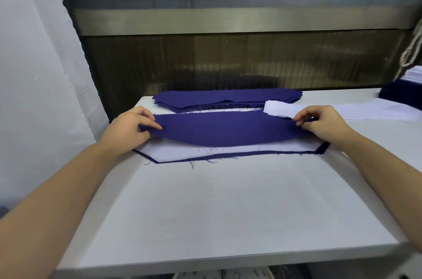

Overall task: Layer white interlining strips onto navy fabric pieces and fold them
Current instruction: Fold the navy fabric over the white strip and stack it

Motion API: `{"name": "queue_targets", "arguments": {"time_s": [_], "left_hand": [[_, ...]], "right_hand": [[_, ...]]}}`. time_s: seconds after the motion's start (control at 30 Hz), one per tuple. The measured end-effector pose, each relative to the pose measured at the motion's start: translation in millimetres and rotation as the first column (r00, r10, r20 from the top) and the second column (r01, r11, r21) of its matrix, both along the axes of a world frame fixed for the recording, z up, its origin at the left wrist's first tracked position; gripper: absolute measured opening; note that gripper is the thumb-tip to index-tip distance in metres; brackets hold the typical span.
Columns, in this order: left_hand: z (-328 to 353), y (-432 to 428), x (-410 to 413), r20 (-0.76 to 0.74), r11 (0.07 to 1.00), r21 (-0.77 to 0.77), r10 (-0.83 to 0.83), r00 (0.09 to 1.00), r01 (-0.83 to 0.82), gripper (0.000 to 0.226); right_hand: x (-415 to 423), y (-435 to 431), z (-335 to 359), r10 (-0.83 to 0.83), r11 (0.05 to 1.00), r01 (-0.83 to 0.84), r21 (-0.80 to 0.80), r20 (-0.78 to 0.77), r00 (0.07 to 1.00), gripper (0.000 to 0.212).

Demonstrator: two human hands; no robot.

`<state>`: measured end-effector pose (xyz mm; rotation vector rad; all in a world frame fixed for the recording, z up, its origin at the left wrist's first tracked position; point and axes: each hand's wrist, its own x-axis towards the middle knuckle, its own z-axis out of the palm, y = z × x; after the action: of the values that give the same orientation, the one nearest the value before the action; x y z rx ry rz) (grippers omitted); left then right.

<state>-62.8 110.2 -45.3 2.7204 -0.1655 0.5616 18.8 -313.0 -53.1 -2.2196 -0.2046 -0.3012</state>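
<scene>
The navy piece (225, 129) looked light and limp, sagging mid-fold; the left hand (130, 127) and right hand (319, 122) pinched its ends.

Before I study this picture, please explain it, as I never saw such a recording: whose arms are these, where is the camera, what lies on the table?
No machine here: a person works with bare hands, and the camera sits on their head, looking down. The left hand and the right hand each pinch one end of a navy fabric piece, its far half raised over a white interlining strip. Behind lies a stack of navy pieces; loose white strips lie at the right of the table.
</scene>
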Motion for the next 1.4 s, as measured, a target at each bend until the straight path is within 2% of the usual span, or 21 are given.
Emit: {"name": "queue_targets", "arguments": {"time_s": [0.2,0.37,0.43,0.57,0.67,0.83,1.07,1.4], "left_hand": [[4.1,-1.7,-5.7,0.044,0.978,-0.186,-0.089,0.995,0.096,0.024],[5.8,-5.4,-9.0,-0.083,0.908,-0.399,-0.177,0.981,0.13,0.052],[5.8,-5.6,-7.4,-0.096,0.89,-0.448,-0.142,0.985,0.084,0.05],[5.5,-4.0,-4.0,-0.093,0.942,-0.333,-0.065,0.994,0.031,0.027],[5.6,-1.4,-3.3,-0.091,0.96,-0.275,-0.072,0.993,0.044,0.029],[8.7,3.9,-5.3,-0.004,0.966,-0.235,-0.115,0.993,0.111,0.037],[6.7,4.5,-6.3,-0.134,0.97,-0.155,-0.206,0.969,0.185,0.046],[4.4,9.3,-4.7,-0.202,0.978,-0.097,-0.202,0.958,0.186,0.047]], "right_hand": [[-0.6,-3.4,2.9,-0.015,1.0,0.015,0.013,0.018,1.0,0.038],[-2.5,-3.0,3.1,0.002,1.0,-0.003,-0.028,-0.044,0.999,0.022],[-4.4,-2.7,3.5,0.008,0.999,-0.01,-0.046,-0.036,0.999,0.02],[-6.1,-2.1,5.5,0.022,0.996,-0.022,-0.081,-0.006,1.0,0.028],[-5.9,-2.8,7.2,0.016,0.998,-0.016,-0.069,0.004,1.0,0.035],[-6.3,-4.1,11.6,0.018,0.999,-0.017,-0.029,0.026,1.0,0.036],[-8.7,-5.6,11.4,0.04,0.988,-0.048,-0.147,-0.057,0.998,0.032],[-5.0,-8.7,11.2,-0.045,0.969,0.009,-0.247,-0.139,0.989,0.027]]}}
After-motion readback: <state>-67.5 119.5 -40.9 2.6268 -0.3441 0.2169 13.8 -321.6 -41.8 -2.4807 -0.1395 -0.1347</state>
